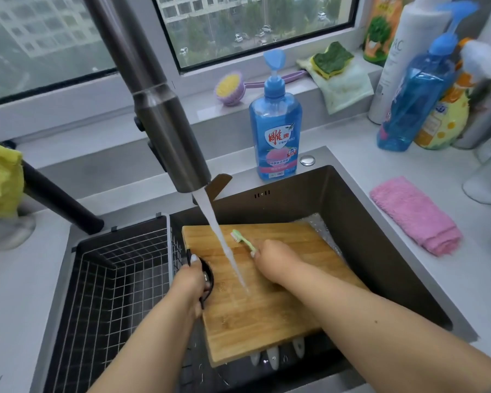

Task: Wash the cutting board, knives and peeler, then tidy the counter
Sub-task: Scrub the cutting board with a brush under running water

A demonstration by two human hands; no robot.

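While water runs over the rectangular bamboo cutting board (255,293), my left hand (192,282) grips its black handle ring (207,275). My right hand (272,260) grips the green toothbrush (243,240); scrubbing should come next, with firm strokes.

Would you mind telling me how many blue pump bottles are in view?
2: one stands on the counter just behind the sink; the other stands among the bottles at the far right. More may be hidden there.

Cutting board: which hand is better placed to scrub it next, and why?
Right. The right hand already holds the green toothbrush over the cutting board, while the left hand grips its handle end.
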